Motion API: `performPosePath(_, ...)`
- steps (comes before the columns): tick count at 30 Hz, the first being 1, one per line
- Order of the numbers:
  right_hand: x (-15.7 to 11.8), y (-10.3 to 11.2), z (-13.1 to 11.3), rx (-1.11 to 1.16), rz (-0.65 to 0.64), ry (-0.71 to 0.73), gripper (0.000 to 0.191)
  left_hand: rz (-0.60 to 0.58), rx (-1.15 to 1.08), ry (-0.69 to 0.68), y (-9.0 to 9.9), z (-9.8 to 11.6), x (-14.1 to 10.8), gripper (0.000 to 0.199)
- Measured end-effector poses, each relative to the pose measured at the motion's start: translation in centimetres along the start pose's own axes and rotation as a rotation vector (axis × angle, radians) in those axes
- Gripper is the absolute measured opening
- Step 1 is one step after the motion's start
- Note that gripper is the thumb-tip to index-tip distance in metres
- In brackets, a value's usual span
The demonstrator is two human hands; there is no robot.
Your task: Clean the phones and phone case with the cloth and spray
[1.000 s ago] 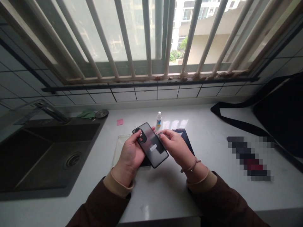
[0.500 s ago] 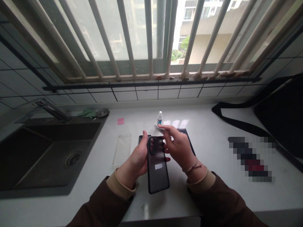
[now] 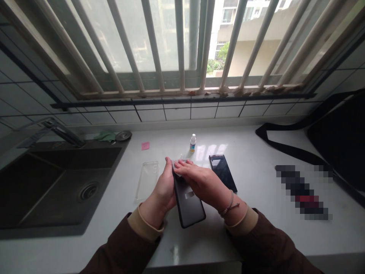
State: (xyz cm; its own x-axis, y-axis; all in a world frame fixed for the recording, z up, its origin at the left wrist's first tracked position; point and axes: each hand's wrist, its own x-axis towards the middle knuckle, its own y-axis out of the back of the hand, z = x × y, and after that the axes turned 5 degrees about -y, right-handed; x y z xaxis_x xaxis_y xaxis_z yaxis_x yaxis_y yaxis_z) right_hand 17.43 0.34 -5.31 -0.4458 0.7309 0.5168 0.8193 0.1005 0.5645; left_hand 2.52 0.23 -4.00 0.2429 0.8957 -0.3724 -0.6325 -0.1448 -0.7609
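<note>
My left hand grips a black smartphone in a matte dark case from behind and at its side, holding it tilted on the counter. A small white label shows on its back. My right hand lies across the phone's upper end, pressing a thin pale wipe against it. That hand hides the camera bump. A second dark phone lies flat to the right, apart from my hands. A clear phone case lies to the left.
A small dropper bottle and a pink sticky note stand near the wall on the white counter. A dark sink with a faucet lies left. A black bag and a pixelated object lie right.
My right hand has come down from above the phone and now presses the wipe on its upper end. The phone has tilted, and its camera bump is now covered.
</note>
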Motion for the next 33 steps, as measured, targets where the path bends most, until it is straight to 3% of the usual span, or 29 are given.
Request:
performPosePath(11,-0.1,0.7,-0.8,0.089,-0.094,0.063,0.032,0.146,0.067,-0.009,-0.5,1.4,-0.3,0.081)
performPosePath(15,0.0,1.8,-1.4,0.211,-0.141,-0.035,0.031,0.136,0.092,-0.03,-0.5,1.7,-0.3,0.081)
performPosePath(19,0.4,2.9,-1.8,0.514,-0.18,-0.237,0.023,0.133,0.134,-0.094,-0.5,2.1,-0.1,0.082)
performPosePath(22,0.5,2.7,-1.2,0.718,-0.077,-0.414,0.027,0.119,0.13,-0.096,-0.3,2.2,0.1,0.079)
performPosePath(25,0.3,2.2,-0.5,0.683,0.199,-0.537,0.033,0.058,0.118,-0.042,-0.1,1.7,0.1,0.076)
performPosePath(27,0.1,2.1,-0.5,0.476,0.361,-0.516,0.031,-0.004,0.146,0.008,0.1,1.3,0.0,0.077)
performPosePath(29,-0.1,2.0,-0.8,0.263,0.39,-0.397,0.03,-0.052,0.167,0.041,0.2,1.0,-0.2,0.078)
performPosePath(33,-0.1,1.7,-1.0,0.068,0.125,-0.093,0.037,-0.066,0.088,0.015,0.0,0.9,-0.2,0.073)
